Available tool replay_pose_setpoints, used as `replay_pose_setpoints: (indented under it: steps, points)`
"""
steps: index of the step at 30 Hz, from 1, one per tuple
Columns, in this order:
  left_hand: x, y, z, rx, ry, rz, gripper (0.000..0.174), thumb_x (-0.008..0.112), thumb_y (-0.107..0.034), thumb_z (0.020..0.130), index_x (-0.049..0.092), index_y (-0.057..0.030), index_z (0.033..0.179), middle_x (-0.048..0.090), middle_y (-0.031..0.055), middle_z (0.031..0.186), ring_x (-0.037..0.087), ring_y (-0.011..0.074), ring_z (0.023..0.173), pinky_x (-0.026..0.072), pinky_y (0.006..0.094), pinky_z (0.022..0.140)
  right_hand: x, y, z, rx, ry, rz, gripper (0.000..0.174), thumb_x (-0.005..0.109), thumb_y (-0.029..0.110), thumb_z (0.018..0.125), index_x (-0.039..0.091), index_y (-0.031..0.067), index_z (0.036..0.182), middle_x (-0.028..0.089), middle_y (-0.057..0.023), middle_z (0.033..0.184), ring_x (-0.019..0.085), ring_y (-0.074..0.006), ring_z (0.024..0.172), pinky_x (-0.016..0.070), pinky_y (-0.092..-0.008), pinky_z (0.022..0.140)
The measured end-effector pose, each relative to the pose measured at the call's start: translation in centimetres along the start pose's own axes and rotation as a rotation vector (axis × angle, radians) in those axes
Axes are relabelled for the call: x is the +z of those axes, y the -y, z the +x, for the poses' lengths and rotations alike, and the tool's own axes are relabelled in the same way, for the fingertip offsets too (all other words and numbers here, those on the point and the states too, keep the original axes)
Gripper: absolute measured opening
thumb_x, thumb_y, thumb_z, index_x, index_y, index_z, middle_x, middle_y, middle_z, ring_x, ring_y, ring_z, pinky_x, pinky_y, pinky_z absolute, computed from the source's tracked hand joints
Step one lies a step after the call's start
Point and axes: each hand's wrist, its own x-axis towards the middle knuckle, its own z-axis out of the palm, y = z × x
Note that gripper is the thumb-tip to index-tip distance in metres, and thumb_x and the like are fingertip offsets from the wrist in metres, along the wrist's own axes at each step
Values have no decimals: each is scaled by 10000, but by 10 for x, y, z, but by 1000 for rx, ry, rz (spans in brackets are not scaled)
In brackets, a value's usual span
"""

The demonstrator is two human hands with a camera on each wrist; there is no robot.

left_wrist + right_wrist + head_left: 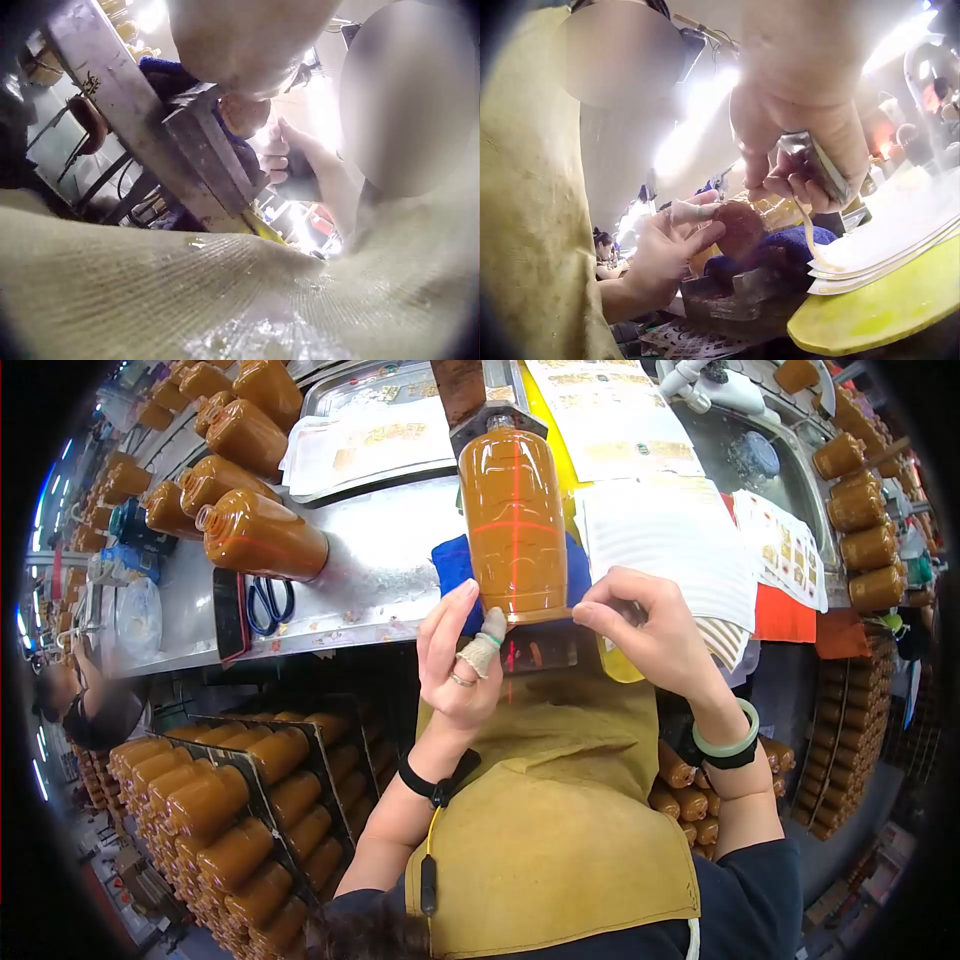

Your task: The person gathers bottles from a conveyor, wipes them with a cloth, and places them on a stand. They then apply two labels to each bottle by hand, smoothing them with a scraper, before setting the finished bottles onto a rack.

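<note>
A glossy brown bottle (515,510) lies on a blue cloth (452,565), neck against a metal bracket (497,422), with red light lines crossing it. My left hand (462,670), a wrap and a ring on its fingers, touches the base's left side, fingers fairly straight; in the right wrist view, that hand's (667,244) thumb and a finger meet the round base (739,229). My right hand (650,622) is at the base's right corner, thumb and finger together. In the right wrist view, its curled fingers hold a flat metal piece (815,166), and a thin pale strip (808,229) hangs below them.
Brown bottles (265,538) stand on the metal table's left, near blue-handled scissors (270,606) and a dark phone-like slab (230,615). Printed sheets (660,540) lie right of the bottle, beside a sink (800,455). Racks of bottles (215,800) are below the table.
</note>
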Motion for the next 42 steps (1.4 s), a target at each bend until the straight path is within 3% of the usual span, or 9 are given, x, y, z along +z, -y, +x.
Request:
replay_pose_setpoints:
  steps: [1, 7, 10, 13, 17, 22, 29, 37, 42]
  points:
    - [2, -2, 2, 38, -24, 36, 251, 812, 98, 800, 699, 37, 1016, 691, 175, 1282, 685, 380, 1147, 605, 425, 932, 1, -3, -1, -36, -21, -2, 151, 742, 129, 936, 727, -16, 896, 638, 3, 757, 492, -55, 664, 389, -245, 604]
    - [3, -2, 12, 183, 17, -17, 333, 822, 61, 813, 700, -47, 1103, 669, 163, 1311, 662, 394, 1190, 596, 442, 951, 3, -6, -1, -22, -14, 33, 149, 738, 130, 937, 731, -16, 903, 629, -3, 762, 495, -63, 675, 390, -251, 613]
    - [0, 1, 2, -109, 46, -214, 337, 773, 131, 825, 748, 7, 1138, 664, 188, 1301, 669, 365, 1226, 580, 451, 1045, 3, 8, -1, 2, -3, 29, 185, 734, 156, 921, 751, -28, 936, 723, -141, 844, 678, -234, 760, 522, -346, 733]
    - [0, -5, -3, -248, 16, -280, 367, 758, 159, 819, 734, 34, 1163, 651, 221, 1321, 651, 367, 1254, 583, 455, 1052, 4, 8, 2, 2, 11, 27, 184, 734, 156, 922, 752, -27, 936, 725, -141, 844, 676, -233, 753, 524, -345, 732]
    - [0, 1, -2, 45, -7, -52, 385, 759, 91, 873, 675, 66, 1247, 641, 239, 1340, 650, 374, 1215, 600, 447, 997, 2, 3, 2, 7, 6, 19, 187, 733, 159, 925, 755, -26, 942, 729, -141, 848, 677, -232, 749, 525, -346, 729]
    - [9, -14, 15, 166, -61, 58, 379, 809, 49, 843, 726, -107, 1178, 693, 190, 1250, 660, 390, 1175, 567, 455, 980, 1, -3, 2, 42, 4, 35, 201, 740, 171, 922, 759, -26, 956, 735, -143, 852, 680, -224, 759, 524, -341, 734]
    - [1, -1, 6, -68, 0, -120, 345, 841, 82, 782, 717, 31, 1101, 734, 155, 1156, 722, 383, 1086, 640, 423, 859, 6, 1, 1, 9, -16, 30, 200, 740, 171, 923, 758, -25, 954, 739, -140, 857, 674, -218, 763, 519, -338, 727]
    - [3, -18, 21, 213, 6, 147, 242, 792, 47, 858, 714, -4, 1081, 674, 195, 1277, 671, 385, 1137, 592, 452, 929, 3, -3, 2, 24, -11, 35, 197, 740, 168, 921, 758, -26, 954, 731, -141, 849, 673, -227, 760, 521, -340, 732]
    - [6, -5, 10, 12, 2, -104, 278, 766, 131, 842, 740, 27, 1099, 714, 177, 1182, 697, 381, 1157, 593, 445, 989, 4, 2, -1, 23, -25, 42, 196, 739, 166, 920, 760, -26, 955, 731, -141, 852, 677, -226, 761, 524, -342, 736]
